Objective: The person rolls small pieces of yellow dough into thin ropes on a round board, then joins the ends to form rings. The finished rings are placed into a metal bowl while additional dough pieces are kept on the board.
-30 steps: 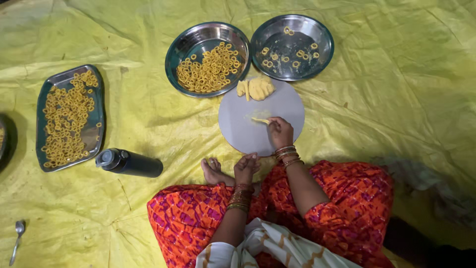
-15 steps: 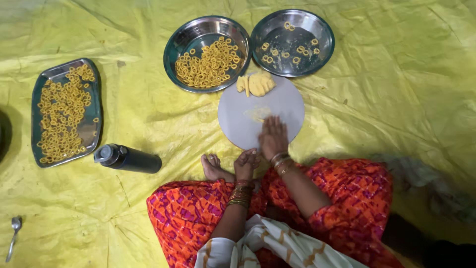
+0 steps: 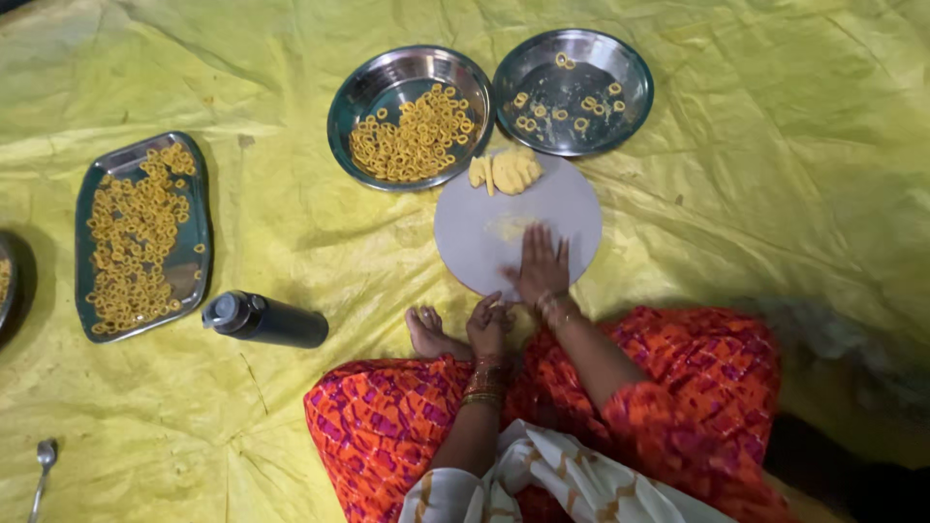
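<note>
The fingers of the right hand (image 3: 541,268) are stretched flat and slightly spread, pressed palm-down on the round grey board (image 3: 516,229) at the centre of the frame. Nothing is gripped; a flat hand of this kind is judged to suit rolling something thin beneath it. Just above the fingertips a faint yellow smear of dough (image 3: 511,226) is seen on the board, though whether a strip lies under the palm cannot be told.

The left hand (image 3: 487,323) is held below the board's lower edge, fingers curled loosely together and resting near the bare foot (image 3: 428,335). Whether anything is pinched inside it cannot be told.

At the board's upper edge a lump of yellow dough pieces (image 3: 506,172) is kept, well within the right hand's reach. It looks soft and matt, cut into short chunky fingers lying side by side.

Beyond the board, in the upper middle of the frame, two round steel plates are set touching each other: the left plate (image 3: 360,85) is heaped with small yellow rings, the right plate (image 3: 620,68) carries only a scattered few. At the far left a rectangular steel tray (image 3: 194,261) is covered with more rings. A dark bottle (image 3: 265,321) lies on its side between tray and knee, and a spoon (image 3: 41,465) lies at the lower left. Everything is spread on a crumpled yellow sheet (image 3: 775,174).
</note>
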